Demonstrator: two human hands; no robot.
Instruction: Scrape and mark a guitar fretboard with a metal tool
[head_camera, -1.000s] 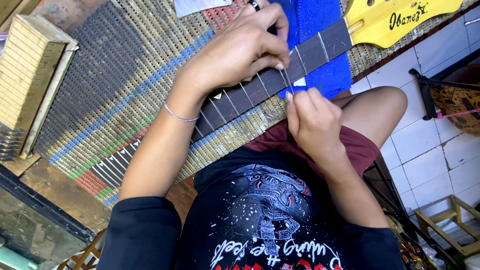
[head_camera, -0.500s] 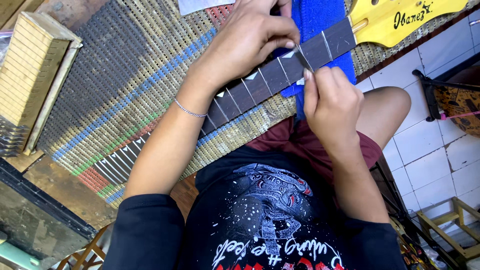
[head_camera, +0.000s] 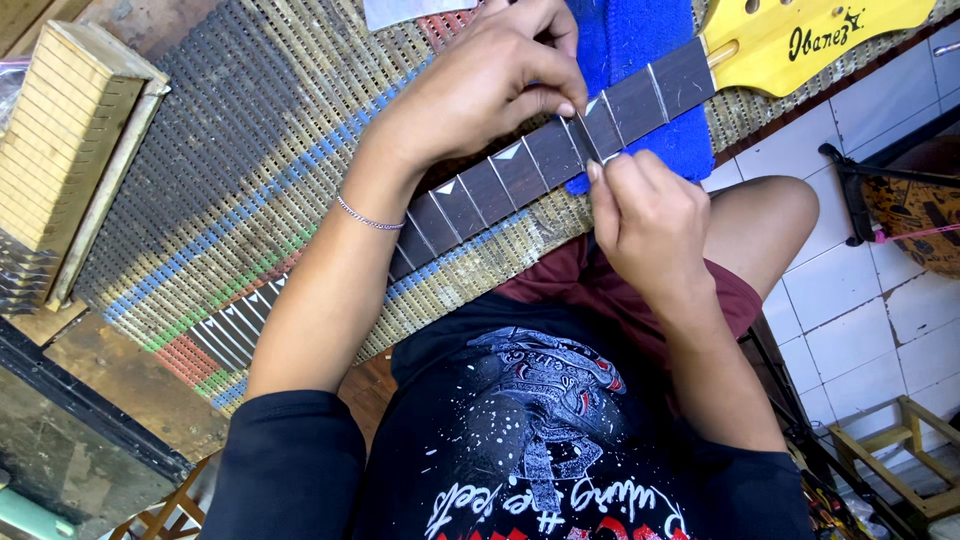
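I see my left hand (head_camera: 480, 85) clamped over the guitar neck (head_camera: 545, 165), steadying it on the blue cloth (head_camera: 640, 40) under its headstock end, while my right hand (head_camera: 650, 215) pinches a fret wire (head_camera: 598, 135) at the neck's near edge.

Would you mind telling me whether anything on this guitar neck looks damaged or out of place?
Nothing looks damaged. The guitar neck carries no strings, and it rests on a blue cloth. The left hand steadies it; the right hand pinches at a fret.
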